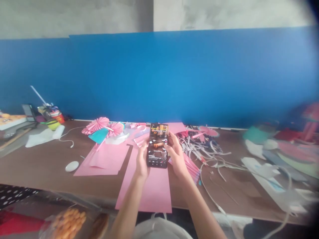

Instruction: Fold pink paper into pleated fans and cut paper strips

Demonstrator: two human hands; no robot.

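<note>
While the left hand (142,162) and right hand (176,156) clamp a smartphone (157,146) from either side, its screen glows
Its long axis points away from the person, tilted slightly; the right hand sits higher. Pink card sheets (147,192) lie beneath on the brown counter (37,169), with pink paper fans (97,124) beyond left and cut paper strips (199,146) beyond right

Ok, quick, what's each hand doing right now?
Left hand: closed, holding the smartphone.
Right hand: closed, holding the smartphone.
</note>
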